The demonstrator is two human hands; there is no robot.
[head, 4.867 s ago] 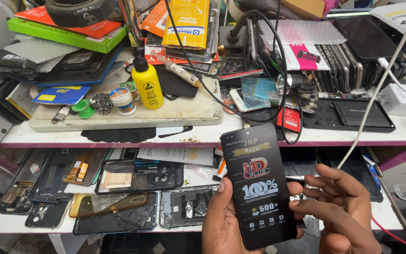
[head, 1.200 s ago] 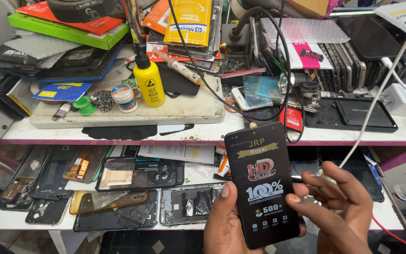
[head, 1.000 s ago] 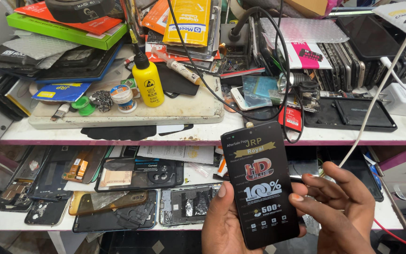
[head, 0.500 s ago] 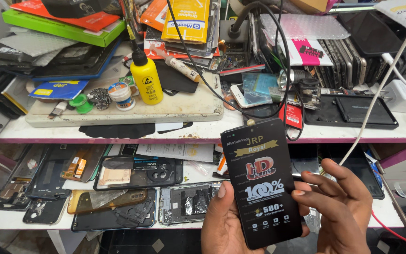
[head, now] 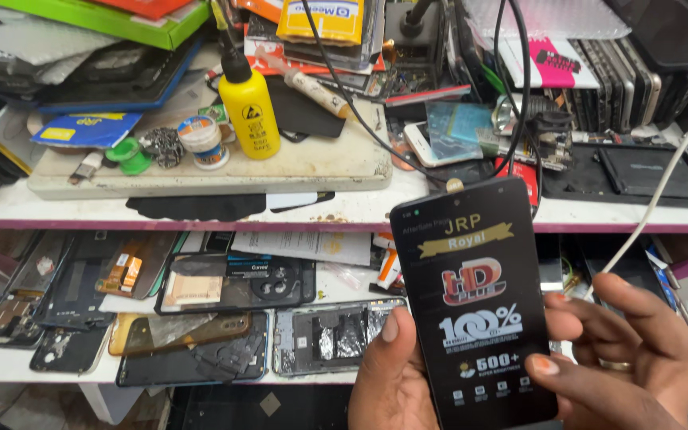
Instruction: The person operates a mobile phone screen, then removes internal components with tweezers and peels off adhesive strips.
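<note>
Black rectangular phone screen panel with gold, red and white printed film stands upright at lower centre; yellow labelled bottle upper left; flat blue-and-yellow packet beside it.

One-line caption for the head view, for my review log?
Left hand holds a black phone screen panel upright while right hand fingers touch its edge, above a cluttered repair bench.

A white top shelf holds a yellow bottle on a board. The lower shelf holds opened phones.

White workbench shelf, pink edge; lower shelf beneath.
</note>
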